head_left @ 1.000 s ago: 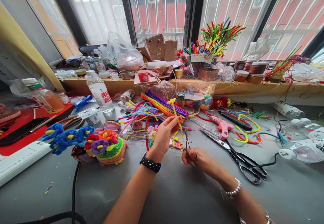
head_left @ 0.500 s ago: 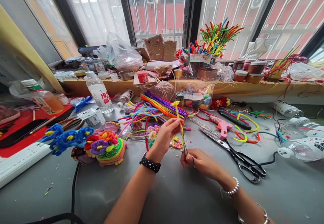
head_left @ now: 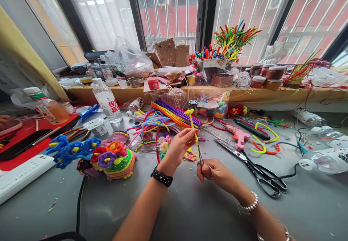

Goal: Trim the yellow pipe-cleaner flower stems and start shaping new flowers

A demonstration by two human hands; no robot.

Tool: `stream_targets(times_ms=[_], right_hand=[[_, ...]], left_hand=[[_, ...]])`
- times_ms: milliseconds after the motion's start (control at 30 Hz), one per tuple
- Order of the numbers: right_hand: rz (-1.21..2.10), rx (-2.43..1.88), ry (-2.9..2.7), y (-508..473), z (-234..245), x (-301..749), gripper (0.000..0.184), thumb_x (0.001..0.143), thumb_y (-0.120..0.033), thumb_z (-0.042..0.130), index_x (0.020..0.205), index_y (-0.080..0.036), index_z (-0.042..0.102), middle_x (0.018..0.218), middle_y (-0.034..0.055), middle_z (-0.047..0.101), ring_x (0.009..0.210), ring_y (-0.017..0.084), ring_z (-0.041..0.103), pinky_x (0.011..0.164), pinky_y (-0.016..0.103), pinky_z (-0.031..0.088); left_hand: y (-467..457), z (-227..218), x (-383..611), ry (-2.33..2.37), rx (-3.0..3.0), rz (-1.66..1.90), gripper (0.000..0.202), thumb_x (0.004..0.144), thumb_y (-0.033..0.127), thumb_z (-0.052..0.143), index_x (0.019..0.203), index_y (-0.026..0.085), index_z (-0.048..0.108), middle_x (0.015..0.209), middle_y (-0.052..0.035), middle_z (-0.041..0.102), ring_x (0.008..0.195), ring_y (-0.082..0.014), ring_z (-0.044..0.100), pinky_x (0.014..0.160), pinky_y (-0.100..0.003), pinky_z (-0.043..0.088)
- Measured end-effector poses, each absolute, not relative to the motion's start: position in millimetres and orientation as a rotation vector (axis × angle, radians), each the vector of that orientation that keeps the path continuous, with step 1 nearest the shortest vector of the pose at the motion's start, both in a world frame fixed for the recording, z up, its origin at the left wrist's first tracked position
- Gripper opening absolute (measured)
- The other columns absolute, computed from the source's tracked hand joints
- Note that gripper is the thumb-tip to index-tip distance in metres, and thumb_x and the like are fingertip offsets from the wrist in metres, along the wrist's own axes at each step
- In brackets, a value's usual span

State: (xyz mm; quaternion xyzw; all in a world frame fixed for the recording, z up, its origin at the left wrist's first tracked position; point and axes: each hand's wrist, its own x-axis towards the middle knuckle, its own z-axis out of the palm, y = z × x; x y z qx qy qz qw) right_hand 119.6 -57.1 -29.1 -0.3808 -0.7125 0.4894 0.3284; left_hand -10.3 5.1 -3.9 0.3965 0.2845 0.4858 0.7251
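Between the fingers of my left hand (head_left: 181,144) is a yellow pipe cleaner (head_left: 191,121), held upright with a knotted yellow tip at its top. My right hand (head_left: 213,172) grips small scissors (head_left: 201,158) by the handles. Their blades point up and touch or lie very near the pipe cleaner's lower part, just under my left fingers. Fuzzy yellow and pink clippings (head_left: 190,155) lie on the table behind the hands. To the left stands a bundle of pipe-cleaner flowers (head_left: 106,159) on a striped round base, beside blue flowers (head_left: 73,149).
A heap of coloured pipe cleaners (head_left: 174,114) lies behind my hands. On the right are a pink glue gun (head_left: 238,135), large black scissors (head_left: 258,172) and plastic bottles (head_left: 324,160). A water bottle (head_left: 107,101) and a white power strip (head_left: 25,174) are on the left.
My right hand and the small scissors have shifted slightly right, and the pipe cleaner's lower end has moved a little right too. My left hand has barely moved.
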Motion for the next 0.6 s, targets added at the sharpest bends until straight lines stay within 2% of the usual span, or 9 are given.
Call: stream_targets(times_ms=[600], right_hand=[[1.207, -1.048, -1.890, -53.6, -32.4, 120.1, 0.058, 0.072, -0.063, 0.030, 0.042, -0.015, 0.043, 0.044, -0.0014, 0.041, 0.045, 0.008, 0.036, 0.049, 0.021, 0.030]], left_hand=[[5.8, -2.6, -10.8, 0.592, 0.748, 1.159, 0.011, 0.063, 0.021, 0.063, 0.073, 0.016, 0.063, 0.072, 0.0014, 0.059, 0.062, -0.0041, 0.049, 0.059, -0.016, 0.037]])
